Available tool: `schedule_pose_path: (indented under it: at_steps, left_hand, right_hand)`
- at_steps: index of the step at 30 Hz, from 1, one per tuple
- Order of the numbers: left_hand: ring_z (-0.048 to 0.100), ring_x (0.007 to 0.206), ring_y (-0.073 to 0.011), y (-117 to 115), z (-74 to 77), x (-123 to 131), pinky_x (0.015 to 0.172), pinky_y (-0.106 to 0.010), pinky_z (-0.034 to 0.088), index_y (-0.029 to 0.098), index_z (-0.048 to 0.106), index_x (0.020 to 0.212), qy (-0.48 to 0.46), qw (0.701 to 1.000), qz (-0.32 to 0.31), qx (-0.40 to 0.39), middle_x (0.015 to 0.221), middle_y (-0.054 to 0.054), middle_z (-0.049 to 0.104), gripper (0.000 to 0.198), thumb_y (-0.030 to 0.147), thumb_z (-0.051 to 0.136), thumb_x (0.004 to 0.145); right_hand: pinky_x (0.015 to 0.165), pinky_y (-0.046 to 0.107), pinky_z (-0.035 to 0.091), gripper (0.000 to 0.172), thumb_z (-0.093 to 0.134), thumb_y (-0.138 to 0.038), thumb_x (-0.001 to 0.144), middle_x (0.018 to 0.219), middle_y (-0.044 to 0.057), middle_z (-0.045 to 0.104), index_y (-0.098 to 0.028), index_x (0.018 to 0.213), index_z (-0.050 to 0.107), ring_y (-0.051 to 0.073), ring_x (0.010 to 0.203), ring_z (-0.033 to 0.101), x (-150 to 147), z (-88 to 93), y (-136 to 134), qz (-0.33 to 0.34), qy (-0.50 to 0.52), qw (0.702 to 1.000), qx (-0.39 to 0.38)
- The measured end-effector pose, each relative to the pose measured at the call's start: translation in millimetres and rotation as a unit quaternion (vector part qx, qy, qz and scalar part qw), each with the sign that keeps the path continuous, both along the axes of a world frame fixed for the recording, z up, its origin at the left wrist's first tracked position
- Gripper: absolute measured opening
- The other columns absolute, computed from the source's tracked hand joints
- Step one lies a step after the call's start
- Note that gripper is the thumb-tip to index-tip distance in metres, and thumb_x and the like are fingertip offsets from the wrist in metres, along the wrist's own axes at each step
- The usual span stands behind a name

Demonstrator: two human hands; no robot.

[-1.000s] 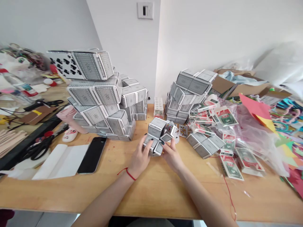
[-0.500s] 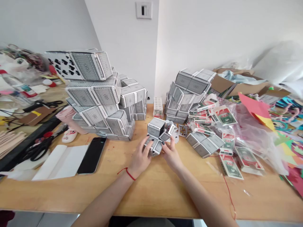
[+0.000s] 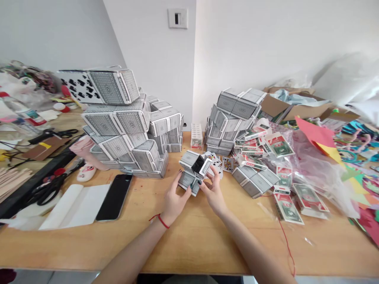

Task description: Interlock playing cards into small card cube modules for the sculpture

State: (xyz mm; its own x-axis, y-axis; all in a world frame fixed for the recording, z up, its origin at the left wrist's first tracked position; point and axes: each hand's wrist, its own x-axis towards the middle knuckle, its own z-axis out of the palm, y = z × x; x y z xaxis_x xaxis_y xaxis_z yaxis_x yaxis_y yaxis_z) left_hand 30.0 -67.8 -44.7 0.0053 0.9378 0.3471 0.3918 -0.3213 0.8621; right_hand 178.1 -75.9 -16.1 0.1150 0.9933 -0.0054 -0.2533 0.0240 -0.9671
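Note:
A small block structure folded from playing cards (image 3: 189,159) stands tilted at the middle of the table, its open dark inside showing at the right. My left hand (image 3: 175,197) grips its left and front faces, the thumb on the front. With my right hand (image 3: 213,193) I hold its right side, thumb in front and fingers along a card flap. Loose playing cards (image 3: 227,164) lie face up just behind. To the right rests a card-built double box (image 3: 255,180), apart from my hands.
Tall stacks of card boxes (image 3: 118,122) rise at left and a smaller card-box stack (image 3: 237,108) behind right. Card packs (image 3: 288,207) and plastic wrap crowd the right. A phone (image 3: 115,197), white paper (image 3: 79,205) and black scissors (image 3: 49,189) lie left.
The card structure has been turned and tilted in my hands, so its open side shows more. My right fingers have moved up its right side, and my left thumb has shifted across the front.

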Motion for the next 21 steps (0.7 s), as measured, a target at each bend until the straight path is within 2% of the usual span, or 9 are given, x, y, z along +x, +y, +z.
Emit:
schedule_pose_path:
  at_steps: [8, 21]
  left_hand:
    - [0.051, 0.116, -0.0218, 1.1, 2.2, -0.5, 0.098, -0.039, 0.042, 0.020, 0.045, 0.125, 0.034, 0.999, 0.005, 0.019, 0.126, -0.010, 0.053, 0.045, 0.027, 0.051, 0.082]
    - [0.048, 0.118, -0.0220, 1.8, -1.1, -0.6, 0.099, -0.039, 0.041, 0.019, 0.043, 0.128, 0.062, 0.997, -0.010, 0.046, 0.129, -0.011, 0.051, 0.045, 0.027, 0.047, 0.084]
  right_hand:
    - [0.074, 0.033, 0.049, 0.074, 0.069, -0.038, 0.067, 0.123, 0.006, 0.040, -0.036, 0.128, 0.027, 0.015, 0.081, 0.056, -0.2, 2.7, -0.4, -0.006, -0.013, 1.000, 0.000]
    - [0.073, 0.032, 0.050, 0.076, 0.071, -0.036, 0.065, 0.124, 0.006, 0.039, -0.036, 0.128, 0.028, 0.016, 0.085, 0.056, 1.0, 5.4, -1.8, 0.000, -0.012, 1.000, 0.002]
